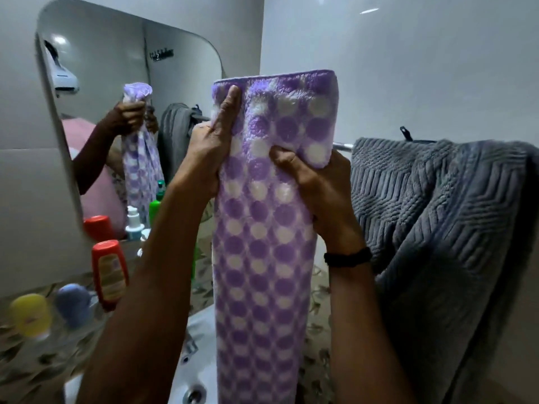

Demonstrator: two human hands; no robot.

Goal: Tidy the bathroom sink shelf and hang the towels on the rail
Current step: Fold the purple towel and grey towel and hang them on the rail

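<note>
purple dotted towel (259,258), likely soft, light, floppy; left hand (211,153) and right hand (316,188) grips both closed near its folded top.

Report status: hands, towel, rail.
Left hand and right hand both grip the purple dotted towel. Towel held up folded, not on the rail yet. Grey towel drapes the rail's right part.
</note>
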